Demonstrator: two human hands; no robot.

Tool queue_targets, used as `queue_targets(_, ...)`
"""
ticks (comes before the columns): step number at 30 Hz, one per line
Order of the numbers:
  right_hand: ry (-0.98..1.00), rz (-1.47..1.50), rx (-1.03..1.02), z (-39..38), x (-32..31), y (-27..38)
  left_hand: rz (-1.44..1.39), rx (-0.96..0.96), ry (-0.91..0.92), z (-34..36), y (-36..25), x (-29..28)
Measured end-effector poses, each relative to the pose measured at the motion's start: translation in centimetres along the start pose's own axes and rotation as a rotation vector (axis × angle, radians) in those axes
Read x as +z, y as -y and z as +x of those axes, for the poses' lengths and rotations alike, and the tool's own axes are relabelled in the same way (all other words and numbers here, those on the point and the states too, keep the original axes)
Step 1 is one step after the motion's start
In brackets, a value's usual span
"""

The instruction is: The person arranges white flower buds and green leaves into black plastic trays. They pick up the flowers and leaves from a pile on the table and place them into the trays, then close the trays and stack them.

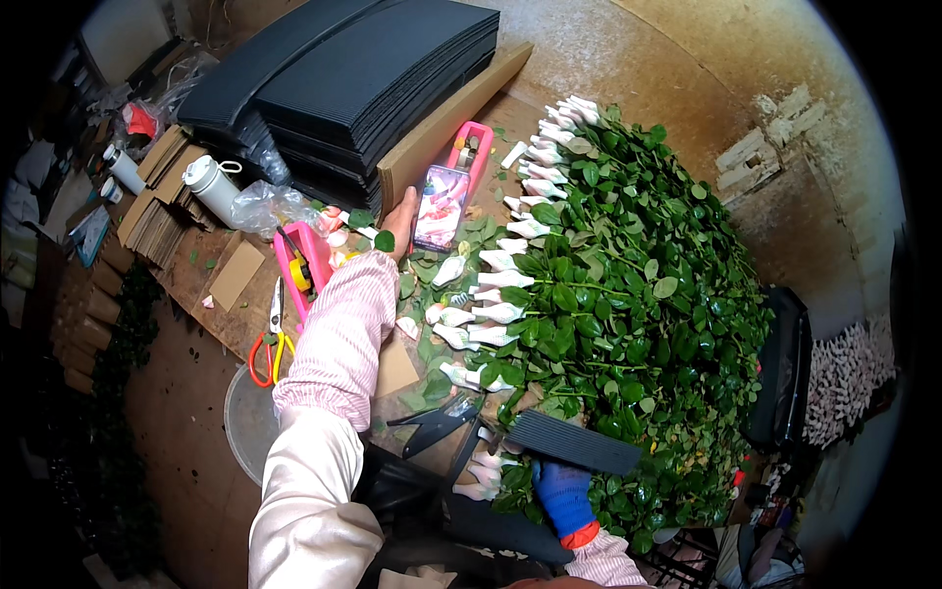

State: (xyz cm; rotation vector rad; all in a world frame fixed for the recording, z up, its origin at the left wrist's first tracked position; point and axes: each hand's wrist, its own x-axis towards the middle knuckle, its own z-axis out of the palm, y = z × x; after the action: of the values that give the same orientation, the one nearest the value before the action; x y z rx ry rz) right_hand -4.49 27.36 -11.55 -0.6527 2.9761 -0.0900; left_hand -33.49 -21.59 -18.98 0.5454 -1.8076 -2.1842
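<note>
Left hand [402,218], bare: reaches forward over the desk [228,324], at the near end of an upright cardboard board [446,128] and just beside the left edge of a smartphone [442,208]. Fingers partly hidden — I cannot tell how far open they are or whether they have hold of anything.

Right hand [564,498], blue-gloved: low and close to my body, under a dark corrugated strip [574,442] that covers my fingers; grip cannot be read.

Leafy rose stems [648,285] lie heaped on the right of the desk, their white-sleeved buds [503,279] pointing left in a row. Black scissors [437,424] lie below the row. Left of my forearm: a pink tape dispenser [306,257] and red-and-yellow-handled snips [276,329]. Dark corrugated sheets [383,93] stand stacked at the back — beyond the board.
</note>
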Motion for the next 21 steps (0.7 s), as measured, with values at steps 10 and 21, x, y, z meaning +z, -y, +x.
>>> queue_targets(10, -0.056, 0.025, -0.036, -0.1, 0.7, -0.4, 0.701, 0.600, 0.045, -23.0, -9.7, -0.5)
queue_targets(21, -0.146, -0.078, -0.034, 0.4, 1.8, -0.5, 1.415, -0.226, 0.707, -56.1, 2.6, -19.9)
